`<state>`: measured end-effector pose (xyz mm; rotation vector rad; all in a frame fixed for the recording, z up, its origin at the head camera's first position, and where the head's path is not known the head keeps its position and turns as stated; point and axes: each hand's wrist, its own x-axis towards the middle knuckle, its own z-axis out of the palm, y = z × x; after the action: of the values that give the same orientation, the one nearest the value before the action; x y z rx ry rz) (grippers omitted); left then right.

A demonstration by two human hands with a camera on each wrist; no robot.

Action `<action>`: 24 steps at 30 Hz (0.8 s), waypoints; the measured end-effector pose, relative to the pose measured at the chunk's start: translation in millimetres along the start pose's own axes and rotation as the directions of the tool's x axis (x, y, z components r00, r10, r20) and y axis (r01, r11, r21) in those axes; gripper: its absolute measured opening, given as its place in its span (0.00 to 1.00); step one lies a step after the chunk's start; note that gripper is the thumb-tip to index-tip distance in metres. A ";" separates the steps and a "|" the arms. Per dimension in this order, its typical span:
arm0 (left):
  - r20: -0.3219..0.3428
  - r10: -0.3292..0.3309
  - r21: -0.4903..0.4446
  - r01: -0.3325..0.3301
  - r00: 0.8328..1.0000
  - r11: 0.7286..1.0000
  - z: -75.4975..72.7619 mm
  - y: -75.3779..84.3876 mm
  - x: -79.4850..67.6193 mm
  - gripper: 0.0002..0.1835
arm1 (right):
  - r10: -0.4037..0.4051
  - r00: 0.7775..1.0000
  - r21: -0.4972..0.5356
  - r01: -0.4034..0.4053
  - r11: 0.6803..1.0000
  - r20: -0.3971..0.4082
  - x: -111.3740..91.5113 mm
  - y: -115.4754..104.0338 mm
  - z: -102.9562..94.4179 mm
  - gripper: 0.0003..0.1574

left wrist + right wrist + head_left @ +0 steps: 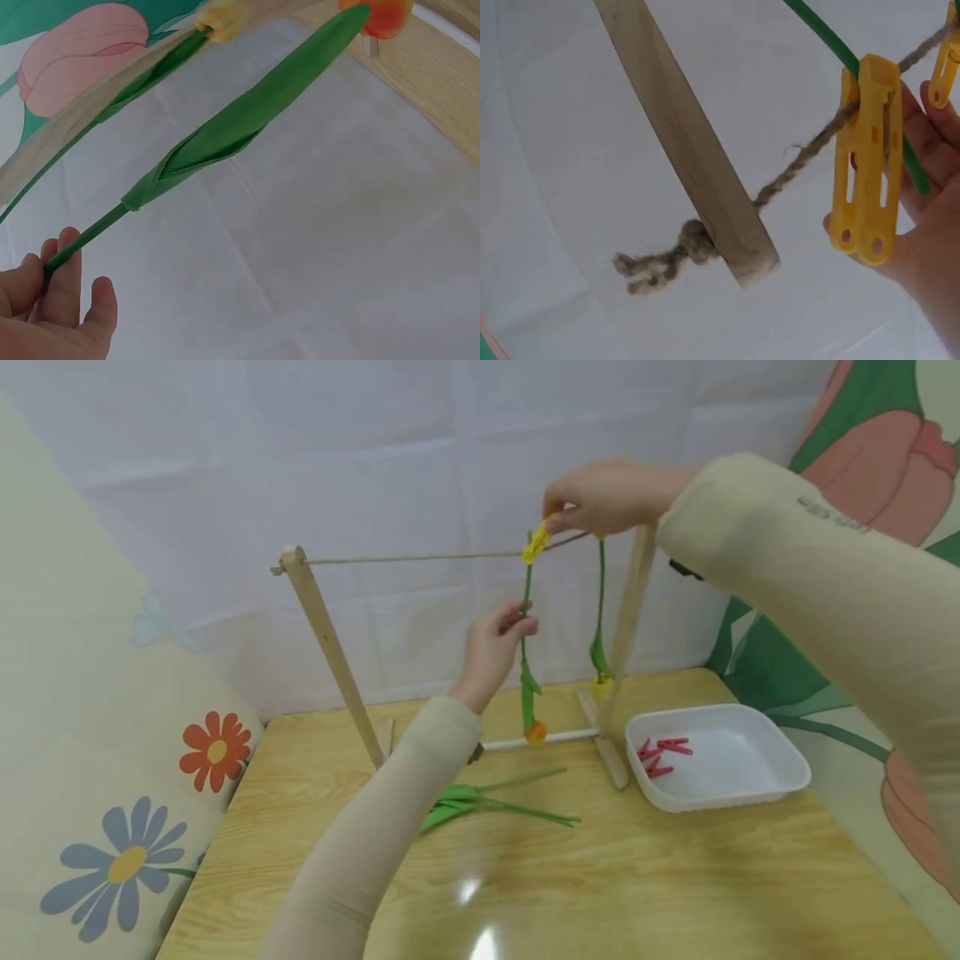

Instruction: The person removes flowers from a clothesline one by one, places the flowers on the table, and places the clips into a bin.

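My left hand [491, 647] pinches the green stem of an artificial orange tulip [535, 732], which points flower-down below a rope [420, 557]. The wrist view shows my left fingers around that stem, with the tulip's long leaf [247, 112] beyond them. Up at the rope, my right hand [611, 493] pinches a yellow clothespin [536, 545], set over the rope and the top of the stem. A second tulip, yellow [601, 683], hangs upside down to the right. Its yellow clothespin [881, 150] grips rope and stem, largely hidden by my right hand in the head view.
The rope spans two wooden posts [330, 643] of a stand on the table [600, 877]. Several green stems with leaves [457, 802] lie in front, partly behind my left arm. At the right, a white plastic tray [727, 797] holds several red clothespins [660, 768].
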<state>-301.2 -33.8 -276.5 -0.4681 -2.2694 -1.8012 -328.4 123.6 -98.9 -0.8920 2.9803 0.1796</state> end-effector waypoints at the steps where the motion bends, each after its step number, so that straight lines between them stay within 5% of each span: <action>1: -0.001 0.000 0.003 0.000 1.000 1.000 -0.8 -1.0 -0.5 0.16 | -0.013 1.000 0.002 0.013 1.000 -0.013 -0.8 0.1 0.5 0.23; 6: -0.026 0.013 0.038 -0.012 1.000 0.999 -5.3 -4.8 -2.3 0.15 | -0.108 0.978 0.029 0.115 0.993 -0.181 -10.1 0.6 7.9 0.16; 11: -0.062 0.015 0.032 -0.013 0.998 0.999 -10.2 -4.1 -5.2 0.15 | -0.207 0.882 0.038 0.246 0.969 -0.424 -19.3 0.3 16.3 0.09; 15: -0.061 0.035 0.037 -0.033 0.998 0.999 -13.8 -2.8 -9.5 0.15 | -0.212 0.805 0.049 0.286 0.957 -0.554 -28.7 1.6 19.4 0.08; 19: -0.049 0.089 0.054 -0.086 0.995 0.995 -17.8 -5.7 -16.5 0.15 | -0.156 0.769 0.098 0.273 0.957 -0.620 -38.9 6.8 22.5 0.08; 24: -0.030 0.070 0.047 -0.068 0.997 0.997 -26.7 -10.1 -33.3 0.15 | -0.150 0.701 0.060 0.266 0.962 -0.697 -50.8 17.7 32.1 0.09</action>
<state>-275.0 -65.7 -291.1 -0.5001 -2.2399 -1.7080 -296.0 169.8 -126.1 -1.5576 3.4036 -0.5137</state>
